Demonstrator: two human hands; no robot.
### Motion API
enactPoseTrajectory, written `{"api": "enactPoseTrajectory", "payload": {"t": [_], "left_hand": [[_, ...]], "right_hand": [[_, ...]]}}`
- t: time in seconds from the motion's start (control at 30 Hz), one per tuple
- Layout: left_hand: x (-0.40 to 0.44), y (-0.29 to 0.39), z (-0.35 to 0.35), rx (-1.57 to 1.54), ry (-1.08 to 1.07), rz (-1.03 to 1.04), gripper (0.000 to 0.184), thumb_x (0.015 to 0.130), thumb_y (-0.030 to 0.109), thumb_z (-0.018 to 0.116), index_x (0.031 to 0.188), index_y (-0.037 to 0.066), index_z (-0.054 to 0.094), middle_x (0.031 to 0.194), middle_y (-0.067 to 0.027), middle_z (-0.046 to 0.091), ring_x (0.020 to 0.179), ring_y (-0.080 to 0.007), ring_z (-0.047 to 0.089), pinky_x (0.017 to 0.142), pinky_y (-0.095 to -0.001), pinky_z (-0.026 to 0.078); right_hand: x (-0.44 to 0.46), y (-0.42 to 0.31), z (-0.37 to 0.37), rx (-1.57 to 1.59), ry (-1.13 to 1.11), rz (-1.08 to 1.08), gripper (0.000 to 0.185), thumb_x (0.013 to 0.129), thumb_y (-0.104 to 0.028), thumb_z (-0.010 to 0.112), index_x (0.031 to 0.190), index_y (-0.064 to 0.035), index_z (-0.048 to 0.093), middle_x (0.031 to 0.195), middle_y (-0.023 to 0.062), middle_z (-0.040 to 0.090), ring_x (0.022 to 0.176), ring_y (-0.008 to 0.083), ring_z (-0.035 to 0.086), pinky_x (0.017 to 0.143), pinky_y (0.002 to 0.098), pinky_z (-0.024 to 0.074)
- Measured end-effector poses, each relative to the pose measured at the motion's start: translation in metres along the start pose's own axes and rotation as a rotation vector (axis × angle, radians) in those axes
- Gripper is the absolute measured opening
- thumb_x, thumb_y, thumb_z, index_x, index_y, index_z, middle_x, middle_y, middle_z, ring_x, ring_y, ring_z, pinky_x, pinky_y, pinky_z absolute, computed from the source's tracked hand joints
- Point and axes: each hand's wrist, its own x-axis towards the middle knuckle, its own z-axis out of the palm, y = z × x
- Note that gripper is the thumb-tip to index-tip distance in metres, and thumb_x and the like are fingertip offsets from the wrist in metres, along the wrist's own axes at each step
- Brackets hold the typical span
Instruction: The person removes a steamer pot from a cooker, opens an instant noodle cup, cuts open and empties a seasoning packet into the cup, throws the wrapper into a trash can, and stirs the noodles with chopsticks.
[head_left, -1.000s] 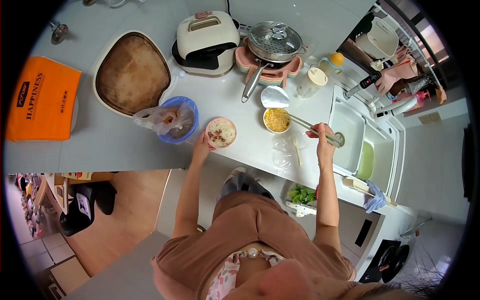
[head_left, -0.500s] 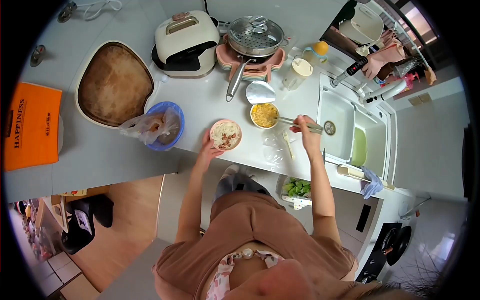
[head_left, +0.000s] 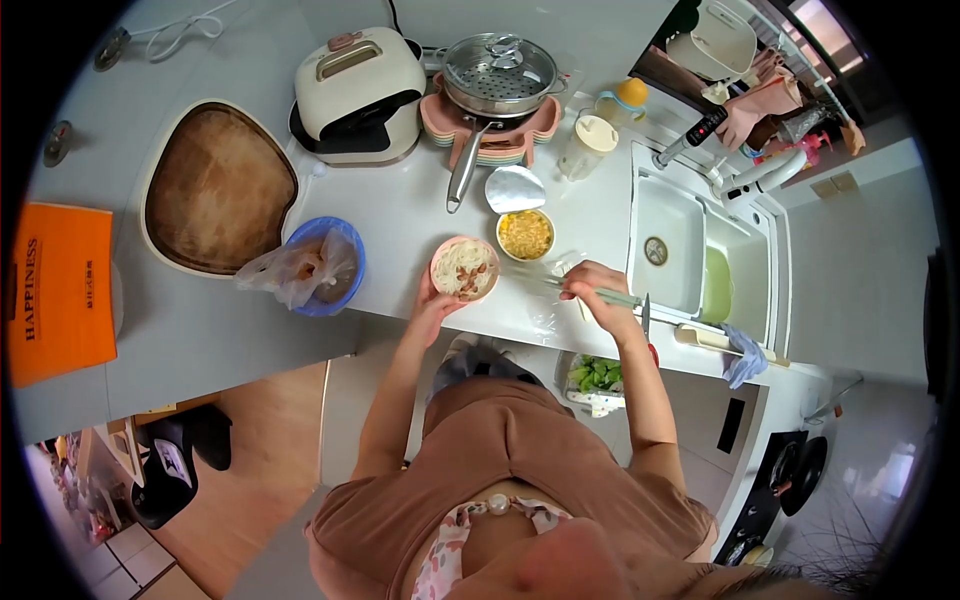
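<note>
My left hand (head_left: 432, 308) grips the pink-rimmed bowl (head_left: 465, 271) by its lower left side; pale noodles with brown pieces lie in it. Long greenish chopsticks (head_left: 610, 296) are held in my right hand (head_left: 600, 290), their tips blurred and pointing left toward the bowl. Just behind the tips stands an open cup of yellow corn-like food (head_left: 526, 234), its silvery lid (head_left: 515, 189) folded back. Clear plastic wrap and a small fork lie beneath the chopsticks, partly covered by my right hand.
Left of the bowl sits a blue bowl (head_left: 358, 292) with a plastic bag. Behind are a cream appliance (head_left: 360, 92), a lidded pan (head_left: 500, 80) and a lidded jug (head_left: 588, 150). At right are the sink (head_left: 668, 225) and scissors (head_left: 648, 325) near the counter's edge.
The chopsticks have moved from the yellow food toward the noodle bowl, and my right hand has come lower and left. My left hand has shifted the bowl right, closer to the cup.
</note>
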Motion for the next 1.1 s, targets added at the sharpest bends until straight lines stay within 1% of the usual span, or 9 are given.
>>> {"api": "enactPoseTrajectory", "payload": {"t": [0.17, 0.37, 0.5, 0.67, 0.77, 0.8, 0.87, 0.97, 1.1], "left_hand": [[0.003, 0.026, 0.028, 0.064, 0.003, 0.024, 0.083, 0.072, -0.002, 0.058, 0.142, 0.014, 0.019, 0.135, -0.0082, 0.039, 0.118, -0.0225, 0.048, 0.087, -0.0368, 0.051], [0.009, 0.028, 0.029, 0.140, 0.030, -0.001, 0.085, 0.072, -0.001, 0.061, 0.143, 0.014, 0.018, 0.127, -0.0148, 0.042, 0.110, -0.0258, 0.054, 0.081, -0.0352, 0.055], [0.005, 0.030, 0.030, 0.126, 0.044, -0.030, 0.084, 0.072, -0.003, 0.059, 0.143, 0.014, 0.016, 0.127, -0.0151, 0.042, 0.110, -0.0264, 0.054, 0.082, -0.0361, 0.054], [0.005, 0.029, 0.031, 0.079, 0.070, -0.036, 0.080, 0.075, -0.006, 0.052, 0.143, 0.015, 0.015, 0.131, -0.0137, 0.042, 0.111, -0.0261, 0.055, 0.086, -0.0370, 0.052], [0.004, 0.029, 0.031, -0.006, 0.063, -0.008, 0.086, 0.071, 0.000, 0.063, 0.142, 0.014, 0.016, 0.126, -0.0148, 0.041, 0.108, -0.0270, 0.055, 0.085, -0.0374, 0.053], [0.003, 0.029, 0.031, 0.001, 0.072, -0.011, 0.083, 0.073, -0.002, 0.059, 0.142, 0.014, 0.017, 0.128, -0.0144, 0.041, 0.109, -0.0272, 0.055, 0.086, -0.0376, 0.053], [0.000, 0.033, 0.036, 0.016, 0.088, -0.018, 0.077, 0.076, -0.006, 0.053, 0.141, 0.015, 0.018, 0.131, -0.0137, 0.042, 0.111, -0.0276, 0.054, 0.088, -0.0380, 0.052], [-0.001, 0.029, 0.039, -0.007, 0.107, 0.017, 0.077, 0.077, -0.006, 0.053, 0.141, 0.015, 0.016, 0.131, -0.0141, 0.042, 0.111, -0.0284, 0.054, 0.088, -0.0389, 0.051], [-0.002, 0.022, 0.049, -0.050, 0.147, 0.033, 0.080, 0.076, -0.007, 0.055, 0.140, 0.016, 0.014, 0.130, -0.0148, 0.039, 0.111, -0.0286, 0.053, 0.088, -0.0392, 0.052]], "right_hand": [[0.006, 0.002, 0.000, -0.045, -0.067, -0.012, 0.018, 0.083, -0.013, 0.062, 0.071, -0.0005, 0.061, 0.072, 0.0077, 0.060, 0.067, 0.0217, 0.058, 0.061, 0.0300, 0.0463], [0.012, 0.003, 0.001, -0.083, -0.065, -0.056, 0.018, 0.083, -0.013, 0.062, 0.070, -0.0009, 0.060, 0.073, 0.0074, 0.059, 0.066, 0.0212, 0.057, 0.060, 0.0301, 0.0457], [0.017, 0.004, 0.004, -0.118, -0.082, -0.080, 0.019, 0.084, -0.014, 0.061, 0.071, -0.0009, 0.061, 0.071, 0.0076, 0.060, 0.064, 0.0208, 0.057, 0.059, 0.0297, 0.0459], [0.019, 0.001, 0.005, 0.007, 0.031, 0.165, 0.028, 0.090, -0.019, 0.056, 0.074, 0.0029, 0.062, 0.069, 0.0092, 0.062, 0.062, 0.0184, 0.063, 0.058, 0.0263, 0.0492], [0.019, 0.003, 0.004, 0.195, 0.142, 0.340, 0.035, 0.092, -0.023, 0.053, 0.074, 0.0055, 0.062, 0.071, 0.0108, 0.063, 0.063, 0.0193, 0.066, 0.059, 0.0253, 0.0514], [0.019, 0.005, 0.004, 0.275, 0.180, 0.393, 0.037, 0.093, -0.024, 0.052, 0.074, 0.0063, 0.062, 0.071, 0.0114, 0.063, 0.064, 0.0198, 0.066, 0.059, 0.0251, 0.0521], [0.019, 0.009, 0.007, 0.374, 0.296, 0.462, 0.038, 0.094, -0.028, 0.050, 0.077, 0.0051, 0.060, 0.071, 0.0122, 0.062, 0.062, 0.0211, 0.066, 0.059, 0.0257, 0.0533], [0.018, 0.025, 0.006, 0.513, 0.450, 0.577, 0.037, 0.095, -0.030, 0.047, 0.080, 0.0027, 0.056, 0.072, 0.0122, 0.062, 0.061, 0.0219, 0.066, 0.058, 0.0263, 0.0542], [0.009, 0.044, 0.013, 0.692, 0.530, 0.597, 0.034, 0.095, -0.029, 0.047, 0.083, 0.0018, 0.054, 0.073, 0.0114, 0.061, 0.063, 0.0221, 0.066, 0.058, 0.0264, 0.0548]]}}
